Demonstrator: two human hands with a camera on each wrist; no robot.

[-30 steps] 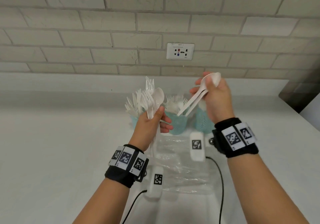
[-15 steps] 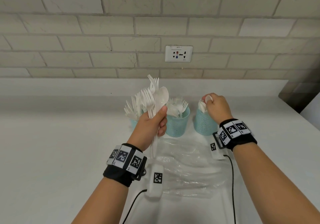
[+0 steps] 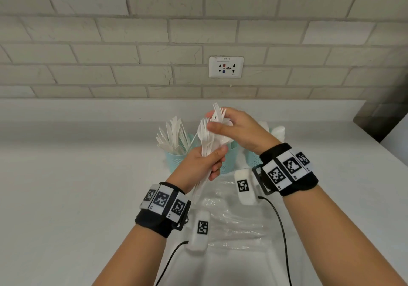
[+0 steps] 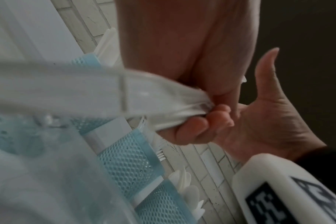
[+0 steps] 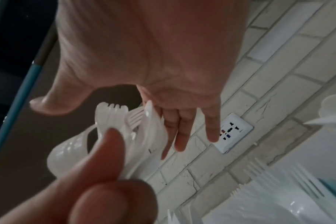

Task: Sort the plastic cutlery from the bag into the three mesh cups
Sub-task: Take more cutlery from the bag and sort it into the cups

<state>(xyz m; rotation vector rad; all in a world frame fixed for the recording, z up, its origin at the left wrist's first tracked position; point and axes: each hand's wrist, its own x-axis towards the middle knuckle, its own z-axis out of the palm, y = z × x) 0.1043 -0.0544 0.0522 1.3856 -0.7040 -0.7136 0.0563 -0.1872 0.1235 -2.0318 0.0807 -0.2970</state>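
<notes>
My left hand grips a bundle of white plastic forks and a spoon by the handles, above the cups. Its curled fingers wrap the blurred handles. My right hand reaches over the bundle's top. Its straight fingers lie behind the fork heads, and its thumb is in front, slightly apart. Three teal mesh cups stand at the wall: the left cup holds knives, the middle cup is mostly hidden, and the right cup holds spoons.
A clear plastic bag lies flat on the white counter below my hands. A wall socket sits on the brick wall above the cups. Cables run from both wrist units toward me. A dark edge bounds the counter's far right.
My right hand left the right cup, where it set down the spoons, and moved left to the top of the bundle. My left hand stayed roughly in place with the bundle.
</notes>
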